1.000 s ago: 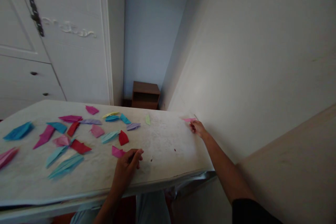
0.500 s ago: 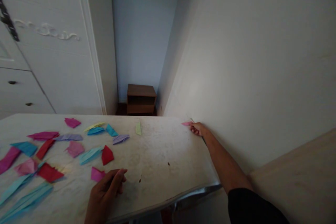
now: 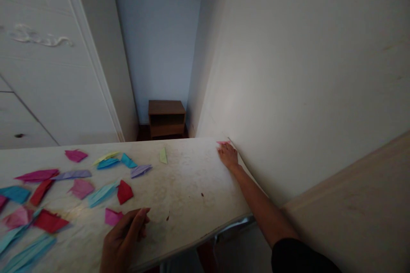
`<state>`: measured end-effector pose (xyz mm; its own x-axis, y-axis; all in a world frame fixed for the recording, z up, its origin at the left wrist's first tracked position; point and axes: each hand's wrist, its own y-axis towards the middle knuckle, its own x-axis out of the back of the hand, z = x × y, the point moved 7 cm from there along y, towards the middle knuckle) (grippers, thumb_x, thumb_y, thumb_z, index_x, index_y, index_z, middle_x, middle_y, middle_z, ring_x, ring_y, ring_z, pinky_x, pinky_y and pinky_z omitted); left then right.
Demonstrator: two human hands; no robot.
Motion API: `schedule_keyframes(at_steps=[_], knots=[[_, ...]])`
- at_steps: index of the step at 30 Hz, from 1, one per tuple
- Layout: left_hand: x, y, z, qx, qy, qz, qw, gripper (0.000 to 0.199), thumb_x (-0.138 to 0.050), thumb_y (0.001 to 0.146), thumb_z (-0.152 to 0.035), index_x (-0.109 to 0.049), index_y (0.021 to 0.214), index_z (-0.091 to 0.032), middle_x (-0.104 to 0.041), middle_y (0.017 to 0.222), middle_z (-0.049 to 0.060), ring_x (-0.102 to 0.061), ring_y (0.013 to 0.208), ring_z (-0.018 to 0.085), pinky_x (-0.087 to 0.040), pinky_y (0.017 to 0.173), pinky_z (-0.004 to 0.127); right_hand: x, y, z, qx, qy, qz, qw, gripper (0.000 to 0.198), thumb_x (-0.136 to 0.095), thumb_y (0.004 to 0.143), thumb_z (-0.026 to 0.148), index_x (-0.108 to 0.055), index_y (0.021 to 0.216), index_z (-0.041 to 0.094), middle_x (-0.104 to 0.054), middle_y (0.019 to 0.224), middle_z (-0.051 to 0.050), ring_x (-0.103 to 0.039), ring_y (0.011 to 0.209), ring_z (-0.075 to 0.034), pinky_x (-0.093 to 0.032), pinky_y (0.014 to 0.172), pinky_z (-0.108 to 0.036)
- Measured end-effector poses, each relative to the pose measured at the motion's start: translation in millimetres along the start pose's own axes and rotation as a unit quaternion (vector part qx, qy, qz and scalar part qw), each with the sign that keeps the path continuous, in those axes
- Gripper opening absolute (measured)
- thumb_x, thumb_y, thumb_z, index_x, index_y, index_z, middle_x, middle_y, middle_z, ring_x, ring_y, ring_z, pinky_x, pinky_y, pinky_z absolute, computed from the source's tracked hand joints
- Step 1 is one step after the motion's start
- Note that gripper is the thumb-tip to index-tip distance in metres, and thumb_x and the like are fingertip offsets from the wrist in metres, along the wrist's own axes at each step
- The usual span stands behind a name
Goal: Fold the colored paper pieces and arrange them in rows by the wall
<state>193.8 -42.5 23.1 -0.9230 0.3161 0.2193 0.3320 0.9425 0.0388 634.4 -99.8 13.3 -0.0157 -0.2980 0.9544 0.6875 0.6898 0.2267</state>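
At the far right corner of the table, my right hand (image 3: 228, 155) lies palm down with its fingers spread over a pink piece of folded paper (image 3: 223, 142). Only the paper's far edge shows beyond my fingers. My left hand (image 3: 126, 239) rests near the front edge, thumb against curled fingers, and nothing shows in it. Just behind its knuckles lies a magenta folded paper (image 3: 112, 216), partly covered. A red folded paper (image 3: 124, 192) sits a little farther back. The pale green paper (image 3: 163, 155) lies alone between the two hands.
Several folded papers in pink, red, blue and purple cover the left side of the white table (image 3: 188, 170). A wall (image 3: 288, 72) runs along the table's right side. A white cabinet (image 3: 48, 94) and a small brown nightstand (image 3: 167, 118) stand beyond.
My right hand has gone from pinching the pink paper to lying flat over it at the table's corner. My left hand keeps its pose. The view has turned slightly right.
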Motion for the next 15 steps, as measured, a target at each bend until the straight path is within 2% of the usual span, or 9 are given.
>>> schedule_keyframes(at_steps=[6,15], knots=[[-1.6,-0.7,-2.7,0.012,-0.016,0.0,1.0,0.052,-0.063,0.068,-0.067,-0.073,0.079,-0.017,-0.064,0.061,0.001,-0.055,0.051,0.013,-0.047,0.049,0.022,-7.2,10.1,-2.1,-0.007,-0.069,0.004,0.998,0.05,-0.031,0.098,0.046,-0.048,0.138,0.021,-0.042,0.145,-0.013,-0.034,0.133,-0.028,-0.029,0.105,-0.043],[-3.5,1.4,-1.1,0.011,-0.046,0.009,0.999,0.047,-0.064,0.071,-0.061,-0.071,0.079,-0.015,-0.061,0.06,0.001,-0.053,0.049,0.013,-0.044,0.046,0.022,-7.8,10.0,-3.3,0.006,-0.071,-0.016,0.997,0.049,-0.033,0.098,0.044,-0.049,0.137,0.019,-0.045,0.142,-0.013,-0.036,0.131,-0.026,-0.029,0.105,-0.039]])
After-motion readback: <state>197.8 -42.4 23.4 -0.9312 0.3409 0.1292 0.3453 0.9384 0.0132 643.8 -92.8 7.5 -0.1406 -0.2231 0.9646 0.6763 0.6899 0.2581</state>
